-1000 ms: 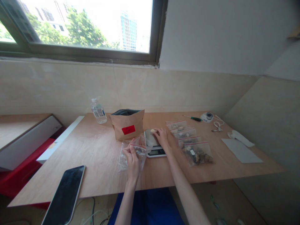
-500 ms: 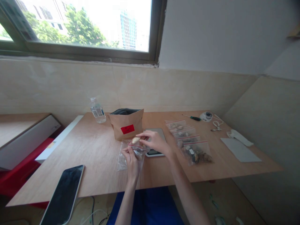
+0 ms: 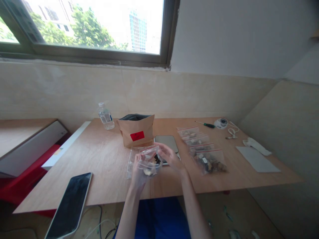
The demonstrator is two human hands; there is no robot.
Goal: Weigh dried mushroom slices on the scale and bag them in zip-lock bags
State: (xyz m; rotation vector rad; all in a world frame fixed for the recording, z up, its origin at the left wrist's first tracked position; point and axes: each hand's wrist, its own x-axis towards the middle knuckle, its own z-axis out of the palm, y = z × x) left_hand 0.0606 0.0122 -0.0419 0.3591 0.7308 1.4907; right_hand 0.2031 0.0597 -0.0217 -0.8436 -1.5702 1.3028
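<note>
Plywood table (image 3: 99,176): a zip bag (image 3: 149,162) of dark and pale bits is held just in front of the digital scale (image 3: 166,142), gripped by the left hand (image 3: 138,169), with the right hand (image 3: 169,156) curled against its side (firmness can't be told). Scale top is bare, about four filled zip bags (image 3: 210,161) are lined up to the right, and a flat clear bag (image 3: 131,166) lies beneath. Red label (image 3: 137,135) on the kraft pouch (image 3: 136,132) is unreadable.
</note>
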